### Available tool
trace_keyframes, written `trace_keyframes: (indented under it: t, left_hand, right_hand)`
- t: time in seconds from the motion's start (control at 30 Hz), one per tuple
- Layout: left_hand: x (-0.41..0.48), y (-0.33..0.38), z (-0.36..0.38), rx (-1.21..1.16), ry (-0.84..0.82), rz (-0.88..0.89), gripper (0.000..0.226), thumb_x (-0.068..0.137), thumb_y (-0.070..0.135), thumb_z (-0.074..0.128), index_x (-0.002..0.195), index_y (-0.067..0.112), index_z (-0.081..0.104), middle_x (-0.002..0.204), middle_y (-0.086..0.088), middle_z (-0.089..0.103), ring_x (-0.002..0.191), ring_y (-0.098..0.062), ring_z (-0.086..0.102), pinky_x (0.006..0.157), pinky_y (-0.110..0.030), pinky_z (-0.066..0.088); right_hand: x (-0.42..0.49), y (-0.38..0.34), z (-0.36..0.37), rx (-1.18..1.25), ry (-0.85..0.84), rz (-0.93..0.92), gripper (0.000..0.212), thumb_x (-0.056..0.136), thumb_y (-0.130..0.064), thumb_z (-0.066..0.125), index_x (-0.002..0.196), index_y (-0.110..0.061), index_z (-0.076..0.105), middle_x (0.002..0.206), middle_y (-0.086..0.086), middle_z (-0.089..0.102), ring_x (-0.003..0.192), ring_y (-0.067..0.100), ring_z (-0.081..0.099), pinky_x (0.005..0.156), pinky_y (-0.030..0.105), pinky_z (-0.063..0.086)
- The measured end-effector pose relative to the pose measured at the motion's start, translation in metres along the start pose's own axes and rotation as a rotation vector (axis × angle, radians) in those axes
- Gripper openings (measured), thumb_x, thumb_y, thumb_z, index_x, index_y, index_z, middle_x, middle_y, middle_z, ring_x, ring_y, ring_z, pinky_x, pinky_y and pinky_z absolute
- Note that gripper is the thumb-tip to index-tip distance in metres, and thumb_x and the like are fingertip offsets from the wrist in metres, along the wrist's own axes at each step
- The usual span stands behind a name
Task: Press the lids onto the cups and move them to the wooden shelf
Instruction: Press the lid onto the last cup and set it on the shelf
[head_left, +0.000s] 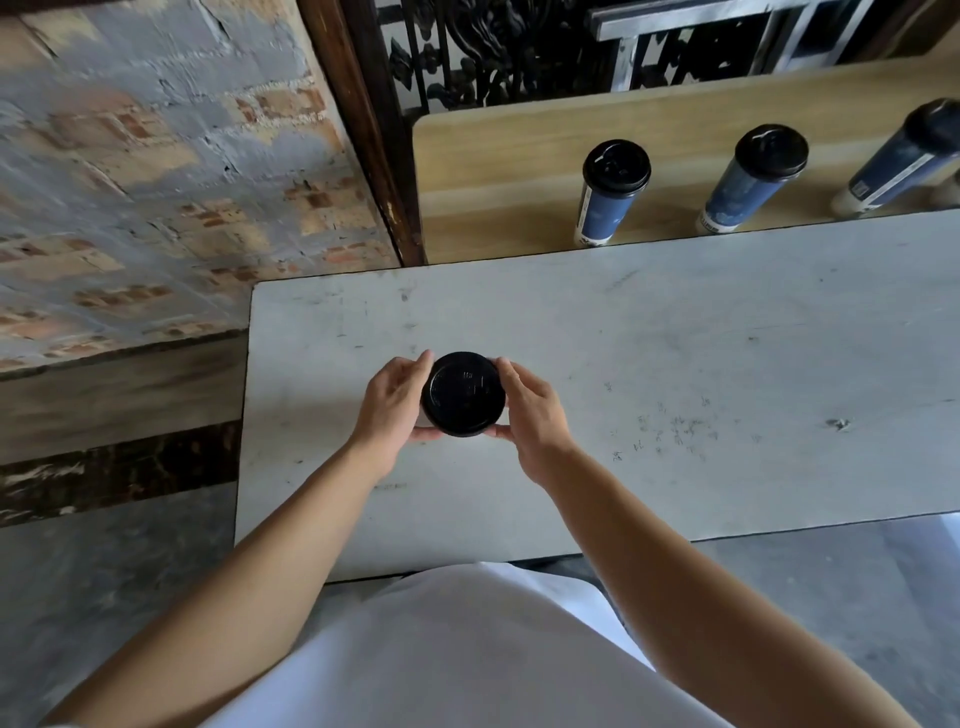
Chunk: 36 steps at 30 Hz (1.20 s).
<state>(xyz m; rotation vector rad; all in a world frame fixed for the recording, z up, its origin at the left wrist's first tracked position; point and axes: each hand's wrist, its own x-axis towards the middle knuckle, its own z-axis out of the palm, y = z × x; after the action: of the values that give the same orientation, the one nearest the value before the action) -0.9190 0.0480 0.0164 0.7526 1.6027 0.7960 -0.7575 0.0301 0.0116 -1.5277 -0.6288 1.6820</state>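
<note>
A black round lid (463, 393) sits on top of a cup that stands on the white table (675, 364); the cup's body is hidden beneath the lid. My left hand (394, 402) grips the lid's left rim and my right hand (531, 413) grips its right rim. Behind the table runs the wooden shelf (498, 171). Three tall blue cups with black lids stand on it: one on the left (607, 195), one in the middle (752, 176), one at the right edge (906, 156).
A brick wall (156, 171) and a dark wooden post (363, 130) stand to the left. Black ironwork (493, 47) rises behind the shelf. The table's left edge lies just left of my left hand, with grey floor (104, 597) below.
</note>
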Motion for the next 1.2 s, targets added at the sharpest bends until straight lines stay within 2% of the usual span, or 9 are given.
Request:
trace_keyframes:
  t: [0.1, 0.27, 0.43, 0.57, 0.7, 0.83, 0.97, 1.1, 1.2]
  left_hand:
    - [0.006, 0.002, -0.006, 0.015, -0.03, 0.008, 0.037, 0.099, 0.048, 0.059, 0.094, 0.012, 0.063, 0.1, 0.002, 0.064, 0.102, -0.014, 0.063, 0.062, -0.048, 0.065]
    - [0.012, 0.011, -0.022, 0.094, -0.231, 0.121, 0.029, 0.107, 0.036, 0.046, 0.099, 0.04, 0.074, 0.105, 0.023, 0.07, 0.117, -0.01, 0.059, 0.064, -0.045, 0.064]
    - [0.017, 0.02, -0.023, 0.159, -0.32, 0.181, 0.035, 0.111, 0.026, 0.038, 0.113, 0.038, 0.071, 0.117, 0.019, 0.068, 0.121, -0.009, 0.058, 0.064, -0.049, 0.064]
    - [0.012, 0.022, -0.019, 0.165, -0.271, 0.209, 0.049, 0.111, 0.018, 0.032, 0.106, 0.044, 0.074, 0.114, 0.02, 0.068, 0.119, -0.014, 0.059, 0.062, -0.049, 0.064]
    - [0.006, 0.015, -0.019, -0.027, -0.234, 0.099, 0.053, 0.106, 0.009, 0.033, 0.111, 0.04, 0.076, 0.123, 0.015, 0.069, 0.126, -0.023, 0.058, 0.068, -0.049, 0.064]
    - [0.001, 0.007, -0.023, -0.185, -0.4, -0.001, 0.065, 0.076, 0.005, 0.047, 0.121, 0.045, 0.071, 0.135, 0.003, 0.066, 0.125, -0.024, 0.063, 0.083, -0.051, 0.062]
    - [0.002, 0.004, -0.033, -0.086, -0.509, 0.09, 0.081, 0.071, -0.001, 0.072, 0.132, 0.052, 0.061, 0.132, 0.007, 0.069, 0.129, -0.014, 0.062, 0.093, -0.043, 0.06]
    - [0.007, 0.012, -0.045, 0.062, -0.573, 0.098, 0.085, 0.077, -0.003, 0.079, 0.129, 0.061, 0.057, 0.13, 0.012, 0.07, 0.128, -0.01, 0.062, 0.1, -0.034, 0.057]
    - [0.007, 0.013, -0.047, 0.101, -0.591, 0.088, 0.086, 0.084, -0.007, 0.075, 0.132, 0.06, 0.053, 0.13, 0.01, 0.07, 0.127, -0.009, 0.062, 0.101, -0.029, 0.055]
  right_hand:
    - [0.007, -0.013, -0.002, -0.117, -0.059, 0.016, 0.029, 0.102, -0.042, 0.051, 0.109, -0.027, 0.075, 0.097, -0.01, 0.071, 0.092, 0.007, 0.065, 0.065, 0.036, 0.064]
    - [0.016, -0.027, 0.007, -0.404, -0.11, -0.048, 0.026, 0.105, -0.027, 0.048, 0.12, -0.013, 0.064, 0.114, 0.007, 0.067, 0.1, 0.03, 0.069, 0.073, 0.049, 0.064]
    - [0.014, -0.029, 0.017, -0.378, 0.017, -0.095, 0.028, 0.104, -0.027, 0.041, 0.108, -0.022, 0.068, 0.109, 0.006, 0.067, 0.085, 0.023, 0.07, 0.053, 0.036, 0.062]
    - [0.012, -0.032, 0.015, -0.268, -0.012, -0.084, 0.028, 0.106, -0.027, 0.045, 0.116, -0.031, 0.07, 0.117, 0.001, 0.064, 0.103, 0.024, 0.064, 0.065, 0.051, 0.064]
    - [0.005, -0.021, -0.006, -0.001, -0.282, 0.0, 0.03, 0.097, -0.035, 0.065, 0.127, -0.036, 0.064, 0.134, -0.007, 0.061, 0.129, 0.014, 0.054, 0.083, 0.043, 0.063]
    - [0.004, -0.009, -0.013, -0.207, -0.319, -0.113, 0.087, 0.076, -0.004, 0.086, 0.147, -0.035, 0.047, 0.137, -0.022, 0.059, 0.124, -0.007, 0.052, 0.087, 0.015, 0.052]
    - [0.007, -0.014, -0.009, -0.299, -0.283, -0.157, 0.089, 0.07, 0.002, 0.088, 0.143, -0.034, 0.05, 0.134, -0.016, 0.063, 0.125, 0.002, 0.055, 0.1, 0.03, 0.049]
    - [0.008, -0.02, -0.01, -0.383, -0.306, -0.183, 0.086, 0.068, -0.001, 0.09, 0.136, -0.038, 0.055, 0.125, -0.022, 0.067, 0.115, -0.01, 0.057, 0.088, 0.016, 0.046]
    - [0.009, -0.017, -0.009, -0.382, -0.303, -0.175, 0.089, 0.069, -0.002, 0.09, 0.142, -0.036, 0.053, 0.127, -0.019, 0.067, 0.123, 0.0, 0.057, 0.094, 0.024, 0.052]
